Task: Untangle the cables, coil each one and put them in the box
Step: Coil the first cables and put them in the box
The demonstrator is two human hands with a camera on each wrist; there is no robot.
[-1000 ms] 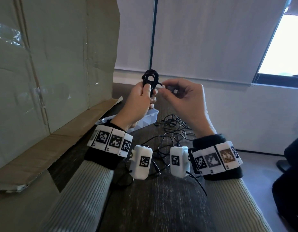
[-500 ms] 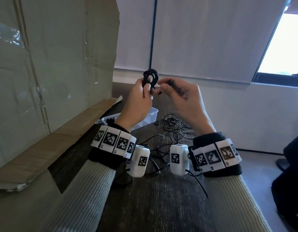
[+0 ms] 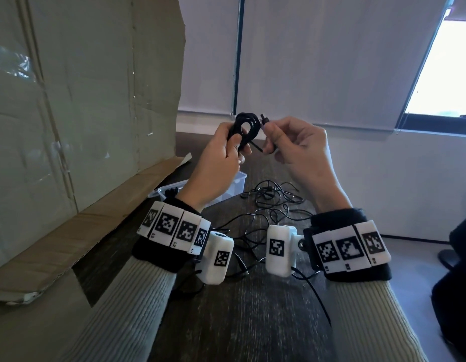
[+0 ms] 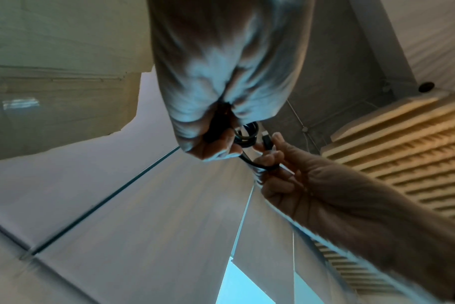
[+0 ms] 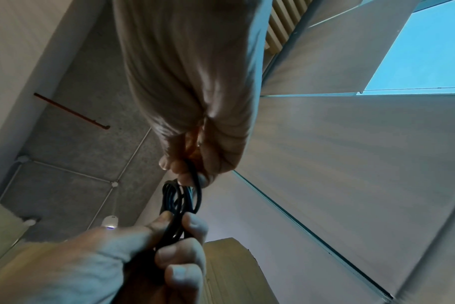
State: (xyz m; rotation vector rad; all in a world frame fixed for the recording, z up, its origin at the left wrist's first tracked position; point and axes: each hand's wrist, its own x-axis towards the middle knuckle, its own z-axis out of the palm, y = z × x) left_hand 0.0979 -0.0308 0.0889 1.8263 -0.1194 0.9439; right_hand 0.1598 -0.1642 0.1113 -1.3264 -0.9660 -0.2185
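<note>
A small black coil of cable (image 3: pixel 249 126) is held up above the table. My left hand (image 3: pixel 221 163) grips the coil's lower part between thumb and fingers; the same coil (image 5: pixel 181 199) shows in the right wrist view. My right hand (image 3: pixel 297 145) pinches the cable's free end, with the plug (image 3: pixel 263 118) sticking up beside the coil and the plug (image 4: pixel 266 139) also showing in the left wrist view. A tangle of thin black cables (image 3: pixel 271 202) lies on the dark table below. A clear plastic box (image 3: pixel 237 182) stands behind my left wrist, partly hidden.
A large cardboard sheet (image 3: pixel 83 113) leans along the left side of the dark wooden table (image 3: pixel 252 322). A white wall with a blind stands behind, and a bright window (image 3: pixel 443 71) is at the right. A dark object (image 3: pixel 459 257) is at the right edge.
My right hand has drawn the cable end slightly right and turned the plug upward beside the coil. The coil in my left hand has stayed at about the same height.
</note>
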